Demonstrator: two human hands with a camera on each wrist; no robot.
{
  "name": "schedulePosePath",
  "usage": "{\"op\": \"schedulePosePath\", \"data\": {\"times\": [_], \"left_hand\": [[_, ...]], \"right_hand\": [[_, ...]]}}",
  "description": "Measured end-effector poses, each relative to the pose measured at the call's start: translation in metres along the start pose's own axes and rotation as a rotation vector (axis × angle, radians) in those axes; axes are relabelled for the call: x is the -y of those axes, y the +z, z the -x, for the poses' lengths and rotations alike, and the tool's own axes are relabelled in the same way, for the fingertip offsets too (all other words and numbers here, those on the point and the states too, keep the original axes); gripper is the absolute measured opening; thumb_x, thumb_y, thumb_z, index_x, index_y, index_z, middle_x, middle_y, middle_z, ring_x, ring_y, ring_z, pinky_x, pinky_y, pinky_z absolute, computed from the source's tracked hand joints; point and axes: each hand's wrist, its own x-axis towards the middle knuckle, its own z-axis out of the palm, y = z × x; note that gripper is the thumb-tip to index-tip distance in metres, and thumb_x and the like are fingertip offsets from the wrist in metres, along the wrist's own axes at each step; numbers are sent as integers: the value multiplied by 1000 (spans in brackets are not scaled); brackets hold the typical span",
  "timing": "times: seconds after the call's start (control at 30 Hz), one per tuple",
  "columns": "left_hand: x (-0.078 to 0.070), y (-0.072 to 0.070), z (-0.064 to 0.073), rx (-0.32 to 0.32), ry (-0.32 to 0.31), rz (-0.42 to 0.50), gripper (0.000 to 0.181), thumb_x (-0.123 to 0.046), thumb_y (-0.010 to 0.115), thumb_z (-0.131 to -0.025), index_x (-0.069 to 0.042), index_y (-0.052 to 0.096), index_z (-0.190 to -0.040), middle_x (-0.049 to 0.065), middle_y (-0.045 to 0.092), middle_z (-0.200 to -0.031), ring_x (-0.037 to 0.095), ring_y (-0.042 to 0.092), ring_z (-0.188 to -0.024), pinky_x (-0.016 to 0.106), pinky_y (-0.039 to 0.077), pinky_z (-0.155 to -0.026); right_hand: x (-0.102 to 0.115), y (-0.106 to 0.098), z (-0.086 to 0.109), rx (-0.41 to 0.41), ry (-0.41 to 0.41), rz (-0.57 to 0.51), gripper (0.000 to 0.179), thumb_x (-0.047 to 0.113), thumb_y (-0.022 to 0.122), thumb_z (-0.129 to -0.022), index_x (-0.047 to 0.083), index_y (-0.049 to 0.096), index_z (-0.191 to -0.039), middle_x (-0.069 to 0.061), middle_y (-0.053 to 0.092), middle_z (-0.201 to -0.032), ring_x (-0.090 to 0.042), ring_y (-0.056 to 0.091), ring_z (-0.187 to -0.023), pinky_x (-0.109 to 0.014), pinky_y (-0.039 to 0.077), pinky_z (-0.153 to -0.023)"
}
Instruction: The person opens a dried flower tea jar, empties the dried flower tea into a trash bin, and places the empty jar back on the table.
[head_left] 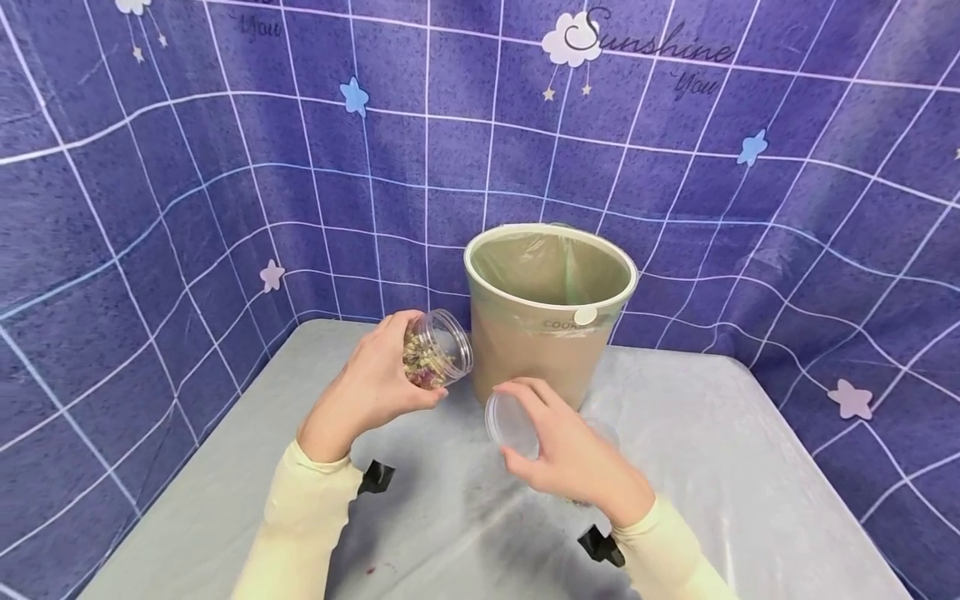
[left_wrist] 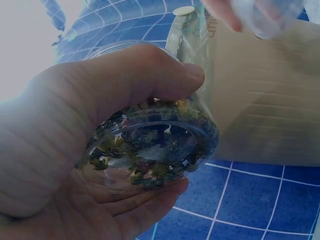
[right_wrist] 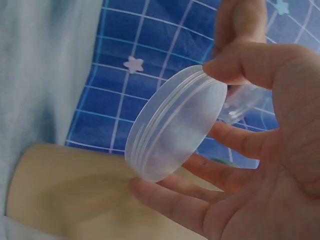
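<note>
My left hand (head_left: 372,379) grips a clear plastic jar (head_left: 448,337), tilted on its side with its open mouth toward the bin. Dried flowers (head_left: 424,360), yellowish green with some purple, lie inside it. In the left wrist view the thumb crosses the jar wall and the fingers support it from below. My right hand (head_left: 566,450) holds a translucent screw lid (right_wrist: 175,125) by its edge, thumb on one side and fingers on the other, its threaded inside showing. The lid is apart from the jar, in front of the bin.
A beige trash bin (head_left: 525,354) with a clear liner and pale rim stands at the back of the grey-covered table (head_left: 420,517). Behind my right hand, a second clear container (head_left: 602,431) is mostly hidden. Small dark red bits lie near the front. Blue gridded cloth (head_left: 390,208) surrounds the table.
</note>
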Motion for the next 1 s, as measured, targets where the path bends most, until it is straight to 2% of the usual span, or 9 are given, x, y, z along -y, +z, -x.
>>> {"op": "schedulePosePath", "data": {"times": [0.23,0.4,1.0], "left_hand": [[4,2,1,-5,-4,12,95,-27,94,-58,-2,50,-139,13,62,-126,31,62,-113,48,51,-98],[7,2,0,1,-18,10,95,-27,94,-58,-2,50,-139,13,62,-126,31,62,-113,48,51,-98],[8,3,-2,4,-30,-10,95,-27,94,-59,-2,50,-139,12,61,-125,30,61,-113,48,50,-98]], "right_hand": [[-8,18,2,20,-33,65,69,27,77,-82,12,53,-145,-6,54,-139,-19,55,-127,-39,47,-108],[-12,29,2,33,-53,101,68,28,76,-83,11,53,-145,-7,54,-139,-22,55,-126,-40,46,-109],[-11,50,3,96,51,134,67,29,77,-84,13,53,-145,-7,55,-139,-28,59,-123,-42,50,-105]]}}
